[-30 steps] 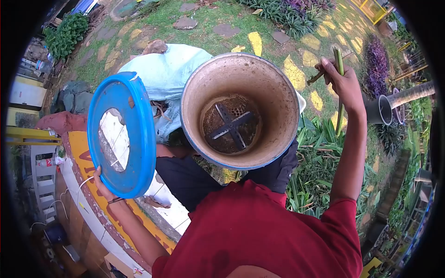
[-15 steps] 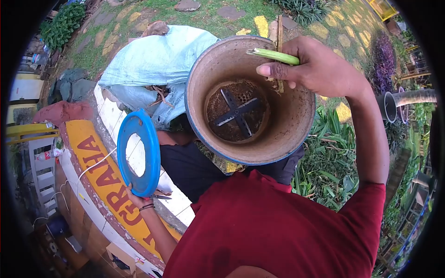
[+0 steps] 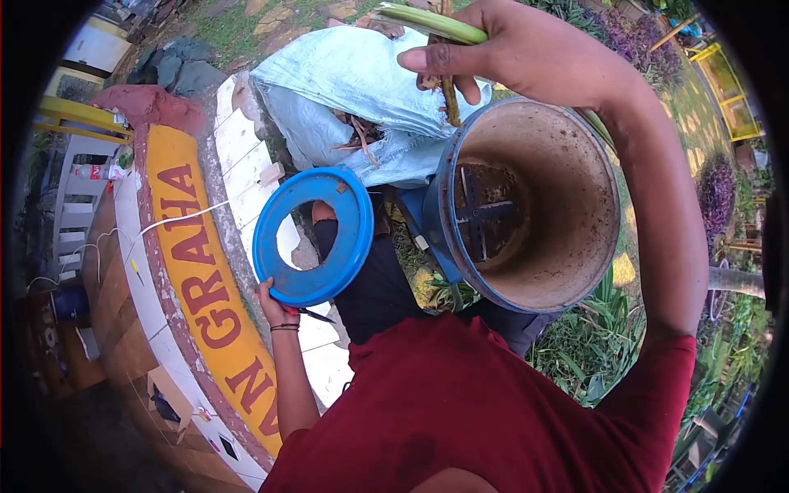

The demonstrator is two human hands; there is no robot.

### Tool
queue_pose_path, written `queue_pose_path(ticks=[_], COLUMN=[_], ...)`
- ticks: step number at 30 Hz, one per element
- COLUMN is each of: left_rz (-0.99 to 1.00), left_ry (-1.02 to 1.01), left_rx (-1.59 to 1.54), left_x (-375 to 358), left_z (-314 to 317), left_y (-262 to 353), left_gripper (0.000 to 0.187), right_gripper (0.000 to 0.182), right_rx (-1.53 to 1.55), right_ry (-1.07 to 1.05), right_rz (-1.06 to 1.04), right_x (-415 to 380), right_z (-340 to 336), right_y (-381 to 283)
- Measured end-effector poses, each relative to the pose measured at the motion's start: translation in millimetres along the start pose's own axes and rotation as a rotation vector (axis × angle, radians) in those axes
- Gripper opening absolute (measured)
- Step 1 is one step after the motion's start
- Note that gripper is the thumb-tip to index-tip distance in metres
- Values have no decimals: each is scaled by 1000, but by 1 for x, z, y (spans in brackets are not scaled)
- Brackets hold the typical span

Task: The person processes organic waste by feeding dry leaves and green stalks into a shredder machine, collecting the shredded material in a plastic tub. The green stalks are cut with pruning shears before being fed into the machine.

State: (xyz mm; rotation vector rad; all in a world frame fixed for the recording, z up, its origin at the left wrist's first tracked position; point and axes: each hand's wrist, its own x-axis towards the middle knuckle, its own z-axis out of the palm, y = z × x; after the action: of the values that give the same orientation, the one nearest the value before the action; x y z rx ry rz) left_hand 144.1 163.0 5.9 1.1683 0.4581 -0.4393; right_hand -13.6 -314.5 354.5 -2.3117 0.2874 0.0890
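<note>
My left hand (image 3: pixel 275 306) grips the lower rim of a round blue lid (image 3: pixel 355 234) with a large hole through its middle. A red-handled tool with a dark blade (image 3: pixel 316 315) shows beside that hand; how it is held is hidden. Up high, my right hand (image 3: pixel 534 62) pinches a cut green stalk (image 3: pixel 431 23) together with a brown twig (image 3: pixel 450 103). Below it, a deep blue-rimmed bucket (image 3: pixel 567 214) tilts near my lap. Inside lie brown dirt and a dark cross-shaped piece (image 3: pixel 481 212). The stalk and twig are over the pale blue sack's edge, outside the bucket.
A pale blue woven sack (image 3: pixel 345 74) lies ahead, dry twigs (image 3: pixel 362 141) in its opening. White tiles (image 3: pixel 246 177) and a yellow lettered ledge (image 3: pixel 193 238) run along the left, crossed by a white cable (image 3: pixel 185 218). Green plants (image 3: pixel 596 349) grow at right.
My view has turned, shifting the bucket to the right in the picture. My right hand, with stalk and twig, has moved from over the bucket toward the sack. The lid now faces me more fully.
</note>
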Motion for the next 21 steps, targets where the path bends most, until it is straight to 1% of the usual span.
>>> queue_pose_path(ticks=[2, 3, 4, 5, 7, 8, 10, 11, 12, 13, 14, 15, 16, 17, 19, 20, 21], left_rz=[-12, -22, 7, 10, 31, -11, -13, -13, -43, -47, -68, -87, -61, -65, -88, -93, -90], left_ry=[3, -2, 4, 12, -14, -22, -29, -46, -9, -2, -39, -80, -38, -42, -68, -91, -94], left_rx=[-18, -23, -28, -39, -18, -35, -11, 31, 32, 22, 116, 211, 223, 218, 346, 420, 420], left_x=[-3, -1, 6, 1, -14, -12, -17, -20, -16, -15, -13, -15, -19, -20, -26, -35, -39], left_z=[0, -5, -14, -12, 3, -4, -5, -5, -10, -18, -25, -23, -16, -17, -22, -20, -22], left_y=[-8, -11, -17, -15, -9, -11, -9, -9, -14, -16, -16, -14, -18, -19, -24, -22, -24], left_gripper=[32, 29, 28, 28, 25, 24, 24, 24, 20, 20, 17, 15, 16, 16, 19, 25, 25], right_gripper=[52, 52, 52, 56, 58, 58, 58, 58, 57, 56, 56, 54, 52, 52, 54, 50, 50], right_rx=[-40, -111, -181, -248, -654, -665, -247, -261, -241, -217, -223, -216, -209, -216, -176, -205, -205], right_ry=[-84, -91, -97, 3, 134, 124, -66, -79, -40, 2, -5, 21, 50, 50, 29, 235, 239], right_rz=[74, 58, 42, 10, 81, 71, 74, 70, 60, 51, 50, 115, 182, 184, 176, -139, -140], right_x=[46, 58, 70, 97, 108, 107, 93, 89, 85, 81, 72, 61, 53, 49, 37, 33, 27], right_z=[3, 6, 9, 24, 34, 32, 21, 20, 19, 20, 21, 18, 15, 13, 8, 20, 16], right_y=[-12, -19, -26, -10, -16, -22, -35, -34, -32, -32, -38, -49, -54, -53, -45, -17, -16])
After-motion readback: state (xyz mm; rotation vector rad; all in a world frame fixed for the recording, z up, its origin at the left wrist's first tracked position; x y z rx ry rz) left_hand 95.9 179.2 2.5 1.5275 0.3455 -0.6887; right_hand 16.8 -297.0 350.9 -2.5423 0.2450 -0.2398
